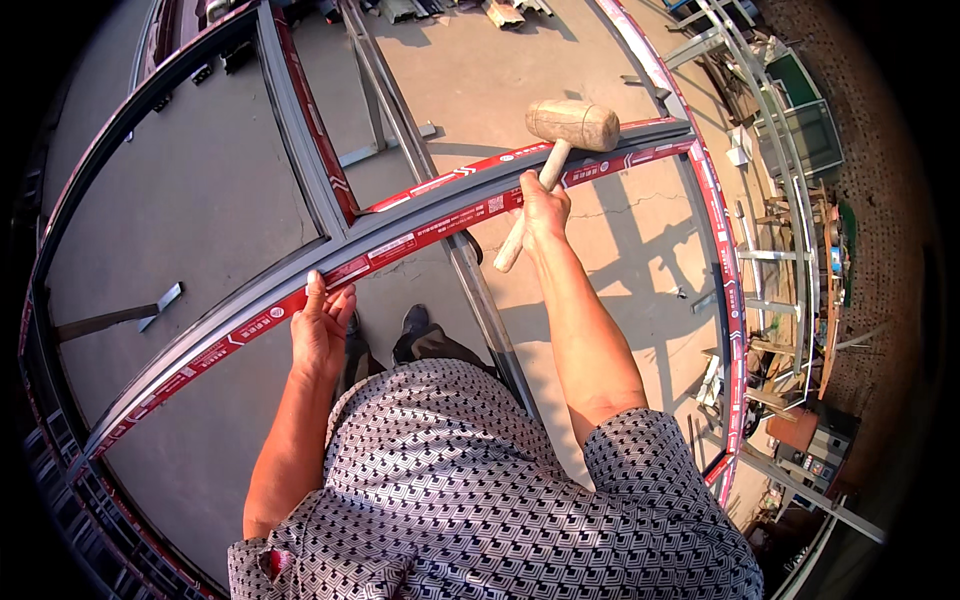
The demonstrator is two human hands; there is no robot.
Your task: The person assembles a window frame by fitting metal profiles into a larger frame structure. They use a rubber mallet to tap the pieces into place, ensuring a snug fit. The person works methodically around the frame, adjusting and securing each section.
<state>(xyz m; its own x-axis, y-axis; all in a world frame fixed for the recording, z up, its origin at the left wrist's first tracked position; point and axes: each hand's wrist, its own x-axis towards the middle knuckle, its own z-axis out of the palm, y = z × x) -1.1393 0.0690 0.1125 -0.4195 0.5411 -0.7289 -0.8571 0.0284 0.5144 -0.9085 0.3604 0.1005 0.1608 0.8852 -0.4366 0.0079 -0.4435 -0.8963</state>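
Observation:
In front of me lies a large grey metal window frame (341,247) with red printed protective film along its edges. A crossbar of it curves from lower left to upper right across the view. My right hand (544,208) is closed round the handle of a wooden mallet (572,125), whose thick head is over the far side of the crossbar. My left hand (320,325) rests at the crossbar's near edge, thumb up on the red film and fingers curled beneath, left of where an upright bar (301,130) meets it.
A metal support rail (480,290) runs under the frame. Pale metal racking (790,200) and a dark-green panel (800,110) stand at the right, near scattered offcuts and a brick wall (880,180). A loose metal piece (120,320) lies on the concrete at left. My shoes (415,320) are below.

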